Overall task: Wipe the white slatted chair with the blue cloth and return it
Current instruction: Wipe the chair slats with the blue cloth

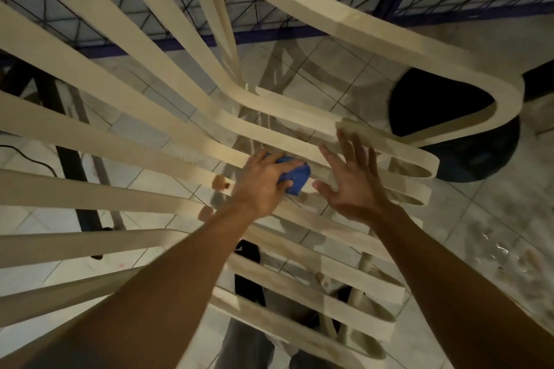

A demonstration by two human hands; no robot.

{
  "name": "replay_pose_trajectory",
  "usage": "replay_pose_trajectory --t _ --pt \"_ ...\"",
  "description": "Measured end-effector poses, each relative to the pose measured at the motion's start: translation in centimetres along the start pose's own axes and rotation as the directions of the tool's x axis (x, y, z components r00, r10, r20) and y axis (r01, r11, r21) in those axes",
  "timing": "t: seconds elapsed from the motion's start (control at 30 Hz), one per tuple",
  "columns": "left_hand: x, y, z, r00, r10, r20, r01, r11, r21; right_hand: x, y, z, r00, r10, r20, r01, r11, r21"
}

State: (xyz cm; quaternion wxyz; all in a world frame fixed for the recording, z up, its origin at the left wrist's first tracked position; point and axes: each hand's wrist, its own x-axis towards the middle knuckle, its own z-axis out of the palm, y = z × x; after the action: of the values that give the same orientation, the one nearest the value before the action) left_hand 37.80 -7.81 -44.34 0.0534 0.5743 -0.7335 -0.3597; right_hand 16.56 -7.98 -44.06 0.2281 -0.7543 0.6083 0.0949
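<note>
My left hand [260, 184] presses the bunched blue cloth [296, 174] onto a seat slat of the white slatted chair [359, 22], my fingers [280, 162] clenched round it. My right hand [350, 186] lies just beside the cloth, fingers spread straight over the neighbouring slats, grasping nothing.

Blue cloth [295, 175], white slatted chair [150, 111]

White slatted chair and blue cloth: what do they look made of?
The white slatted chair looks like moulded plastic, matte: smooth, seamless curved slats with rounded ends; painted wood is possible. The blue cloth, bunched in the left hand, looks like soft fabric: it crumples into folds.
</note>
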Motion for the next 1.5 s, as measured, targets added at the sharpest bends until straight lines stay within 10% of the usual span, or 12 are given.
replay_pose_trajectory --t 0.57,0.87,1.17,1.5 --pt "0.9 2.3 1.7 0.992 0.057 0.117 -0.076 0.983 0.165 -2.1 0.9 -0.9 0.999 0.002 0.046 0.000 0.999 -0.043" --pt "1.4 -8.0 -5.7 0.995 -0.026 0.100 0.012 0.990 0.139 -2.9 1.9 -0.2 0.999 0.035 0.009 -0.035 0.999 -0.007" --pt "1.0 2.9 2.8 0.996 0.053 0.074 -0.067 0.976 0.206 -3.2 2.1 -0.6 0.998 0.035 0.043 -0.037 0.999 0.040" --pt "1.7 -6.9 -4.2 0.997 -0.007 0.081 -0.013 0.972 0.235 -4.1 4.4 -1.0 1.000 0.010 0.000 -0.010 1.000 0.022"
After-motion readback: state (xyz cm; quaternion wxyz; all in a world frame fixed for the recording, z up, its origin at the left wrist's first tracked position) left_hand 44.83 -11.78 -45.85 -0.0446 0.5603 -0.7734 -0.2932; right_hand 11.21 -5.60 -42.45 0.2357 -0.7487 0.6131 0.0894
